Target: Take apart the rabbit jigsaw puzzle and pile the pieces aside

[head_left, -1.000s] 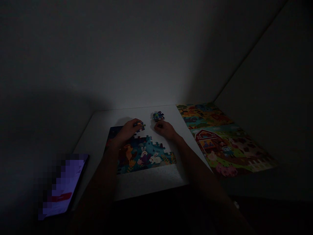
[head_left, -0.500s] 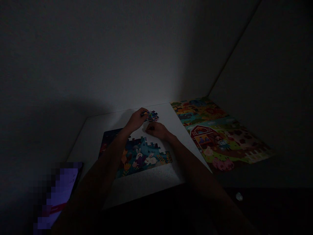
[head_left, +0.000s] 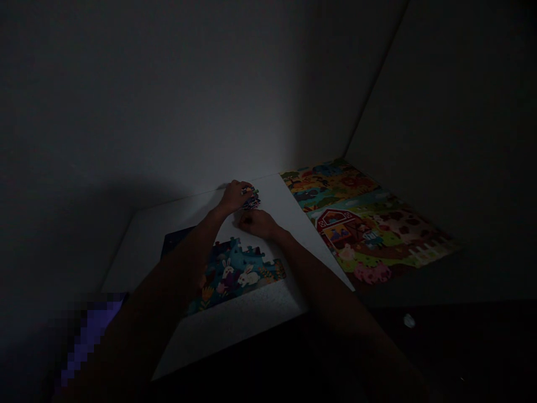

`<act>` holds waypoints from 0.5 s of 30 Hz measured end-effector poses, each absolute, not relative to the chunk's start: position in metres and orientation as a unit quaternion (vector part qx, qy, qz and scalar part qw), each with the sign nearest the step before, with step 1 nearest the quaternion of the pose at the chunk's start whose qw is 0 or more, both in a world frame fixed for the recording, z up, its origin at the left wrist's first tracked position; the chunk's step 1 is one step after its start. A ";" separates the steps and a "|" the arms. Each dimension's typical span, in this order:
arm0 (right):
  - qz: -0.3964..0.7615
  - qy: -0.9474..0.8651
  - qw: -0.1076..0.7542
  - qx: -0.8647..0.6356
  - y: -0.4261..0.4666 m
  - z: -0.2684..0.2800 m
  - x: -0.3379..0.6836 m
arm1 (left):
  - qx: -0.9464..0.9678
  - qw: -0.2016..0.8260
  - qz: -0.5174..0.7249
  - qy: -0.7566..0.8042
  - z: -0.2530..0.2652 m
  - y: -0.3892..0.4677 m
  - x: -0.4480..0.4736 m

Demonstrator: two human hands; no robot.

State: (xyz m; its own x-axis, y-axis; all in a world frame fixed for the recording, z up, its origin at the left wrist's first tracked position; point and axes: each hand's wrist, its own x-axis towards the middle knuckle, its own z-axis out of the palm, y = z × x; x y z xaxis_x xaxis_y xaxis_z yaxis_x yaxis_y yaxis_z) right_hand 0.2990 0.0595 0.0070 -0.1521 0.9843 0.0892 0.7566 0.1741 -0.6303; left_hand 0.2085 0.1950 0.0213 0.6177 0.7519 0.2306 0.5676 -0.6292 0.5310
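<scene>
1. Here your left hand (head_left: pixel 235 197) reaches to the far edge of the white board (head_left: pixel 176 221), with its fingers curled over a small heap of loose puzzle pieces (head_left: pixel 250 198).
2. The heap lies right at your left fingertips (head_left: pixel 245 189), touching them, and part of it pokes out to the right of the hand. In this dim light you cannot tell whether the fingers pinch a piece or only rest on the heap.
3. Your right hand (head_left: pixel 257 223) lies on the board just nearer to you than the heap, knuckles up and fingers folded loosely under. It sits close beside the heap, and whether it holds anything cannot be seen.
4. The two hands are near each other, the left one farther from you and the right one just below it.
5. The half-built puzzle (head_left: pixel 235 271), showing white rabbits on a teal ground, lies on the board nearer to you, between your two forearms.
6. A finished farm puzzle (head_left: pixel 364 224) with a red barn lies to the right, along the right edge of the board.
7. A lit screen (head_left: pixel 90 336), blurred out, glows at the lower left, well apart from the hands.
</scene>
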 end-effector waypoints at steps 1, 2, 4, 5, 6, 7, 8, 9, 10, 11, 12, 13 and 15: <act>0.227 -0.721 0.247 -0.606 0.060 0.007 0.299 | 0.879 0.202 0.219 0.373 0.020 0.196 0.207; 0.227 -0.720 0.247 -0.608 0.059 0.008 0.299 | 0.882 0.199 0.215 0.369 0.019 0.197 0.206; 0.229 -0.716 0.255 -0.608 0.059 0.008 0.299 | 0.890 0.202 0.203 0.355 0.016 0.198 0.205; 0.231 -0.715 0.260 -0.607 0.060 0.007 0.299 | 0.894 0.207 0.196 0.347 0.015 0.198 0.205; 0.232 -0.713 0.265 -0.606 0.060 0.007 0.299 | 0.898 0.213 0.187 0.337 0.014 0.197 0.205; 0.233 -0.713 0.269 -0.604 0.060 0.006 0.298 | 0.902 0.220 0.178 0.326 0.012 0.196 0.205; 0.232 -0.714 0.270 -0.603 0.060 0.005 0.298 | 0.906 0.226 0.168 0.316 0.012 0.195 0.205; 0.230 -0.716 0.270 -0.601 0.061 0.004 0.298 | 0.909 0.230 0.159 0.309 0.011 0.195 0.204; 0.228 -0.719 0.269 -0.599 0.061 0.003 0.298 | 0.912 0.233 0.150 0.303 0.011 0.194 0.204; 0.227 -0.721 0.268 -0.598 0.061 0.003 0.298 | 0.914 0.233 0.142 0.299 0.012 0.194 0.203; 0.227 -0.721 0.268 -0.597 0.062 0.002 0.298 | 0.916 0.232 0.136 0.298 0.013 0.193 0.202; 0.230 -0.722 0.267 -0.595 0.062 0.002 0.298 | 0.917 0.231 0.132 0.298 0.014 0.193 0.202; 0.241 -0.725 0.269 -0.587 0.061 0.004 0.300 | 0.919 0.227 0.125 0.296 0.016 0.192 0.201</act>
State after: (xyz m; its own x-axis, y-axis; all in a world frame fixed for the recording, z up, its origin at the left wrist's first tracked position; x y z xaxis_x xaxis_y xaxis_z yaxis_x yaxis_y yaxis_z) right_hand 0.2996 0.0611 0.0037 -0.1671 0.9801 0.1070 0.7208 0.1955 -0.6650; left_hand 0.2013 0.1924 0.0161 0.7941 0.6003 0.0948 0.4871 -0.7219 0.4916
